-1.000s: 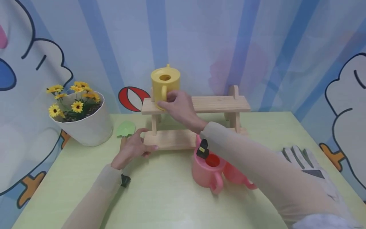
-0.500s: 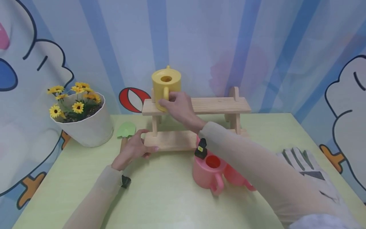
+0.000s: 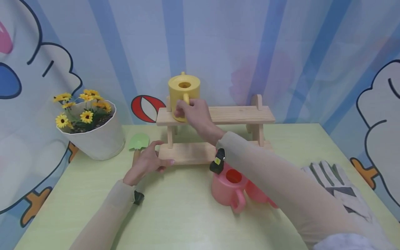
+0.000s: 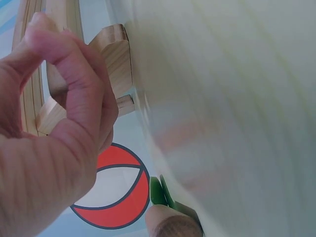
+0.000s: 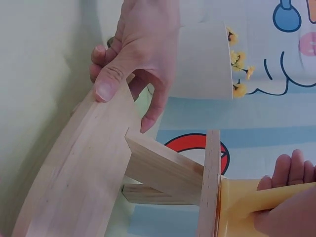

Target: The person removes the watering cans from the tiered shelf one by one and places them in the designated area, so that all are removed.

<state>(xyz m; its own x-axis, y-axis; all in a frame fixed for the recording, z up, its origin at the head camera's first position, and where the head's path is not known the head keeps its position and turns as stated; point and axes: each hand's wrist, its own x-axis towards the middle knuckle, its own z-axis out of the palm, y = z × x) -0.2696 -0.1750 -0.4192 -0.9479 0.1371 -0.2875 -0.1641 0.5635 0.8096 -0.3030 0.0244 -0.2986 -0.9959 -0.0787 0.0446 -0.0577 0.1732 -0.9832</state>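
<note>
A small yellow watering can (image 3: 175, 93) stands upright at the left end of the upper board of a two-tier wooden stand (image 3: 240, 114). My right hand (image 3: 197, 114) grips its handle, which faces me; in the right wrist view the fingers curl round that yellow handle (image 5: 286, 195). Lower down, my left hand (image 3: 147, 160) holds the left end of the stand's lower board (image 5: 84, 173), thumb on the front edge and fingers behind. In front of the stand is a pink watering can (image 3: 223, 191), with another pink one (image 3: 256, 191) beside it, partly hidden by my right sleeve.
A white pot (image 3: 97, 144) of yellow flowers stands at the back left. Between it and the stand lies a small green trowel (image 3: 139, 141). A grey-white work glove (image 3: 340, 189) lies at the right, partly under my right forearm. A printed curtain (image 3: 212, 45) hangs behind the table.
The yellow watering can has shifted slightly right and its handle has turned a little that way. My right fingers have closed further round the handle. My left hand stays on the lower board.
</note>
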